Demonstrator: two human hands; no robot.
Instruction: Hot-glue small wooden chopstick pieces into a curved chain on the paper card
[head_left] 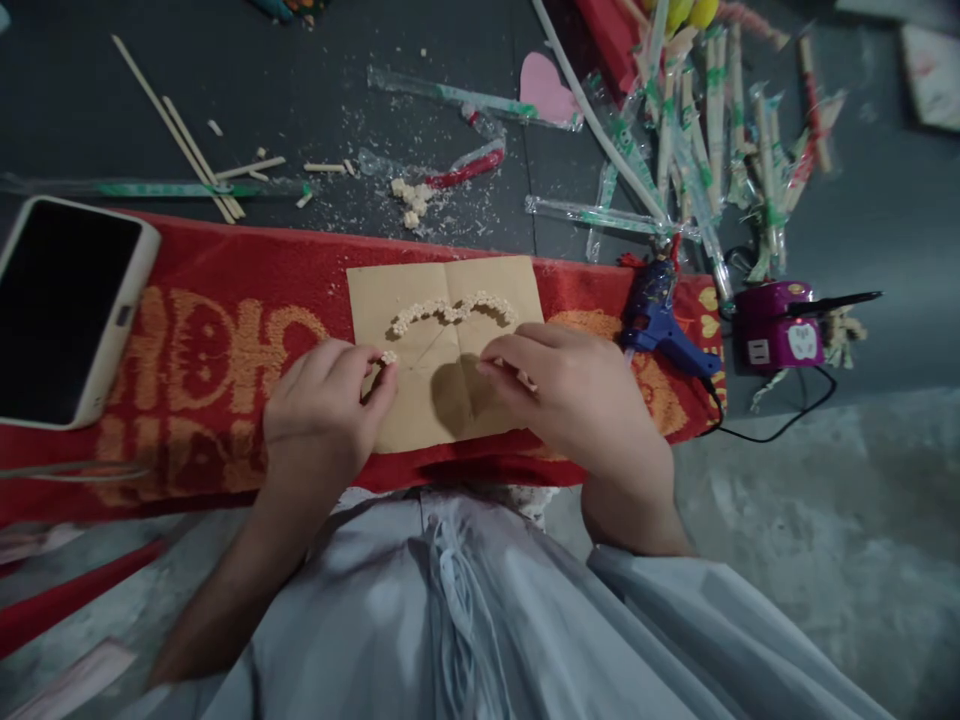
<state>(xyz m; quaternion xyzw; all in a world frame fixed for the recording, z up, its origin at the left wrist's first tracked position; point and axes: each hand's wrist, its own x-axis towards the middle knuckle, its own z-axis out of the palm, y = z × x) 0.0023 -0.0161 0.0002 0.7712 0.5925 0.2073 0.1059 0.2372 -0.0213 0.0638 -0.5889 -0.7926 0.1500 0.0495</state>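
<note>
Brown paper [405, 400]: lies creased down the middle on the red cloth, between both hands and partly under their fingers.
Wavy row [421, 309]: rests on the upper half of the paper, just beyond the fingertips of both hands; consists of small pale bits joined into two arches meeting near the crease.
Left hand [322, 400]: pinches a small pale cluster [388, 357] between thumb and index finger, at the paper's left side, just below the near end of the wavy row.
Right hand [577, 390]: hovers or rests over the paper's right side, thumb and fingers drawn close together; cannot tell whether anything is gripped.
Red cloth [202, 260]: spreads beneath the paper and past both hands, with orange lettering to the left.
Phone [67, 300]: lies dark-screened on the cloth, well to the left of the left hand.
Blue glue gun [660, 325]: lies just to the right of the right hand, near a purple box [780, 340] farther right.
Thin sticks [187, 150]: lie on the dark table [450, 30], beyond the left hand.
Pale clump [412, 200]: sits among white crumbs beyond the wavy row.
Pink heart [551, 90]: lies far beyond the right hand, left of wrapped sticks [712, 130].
</note>
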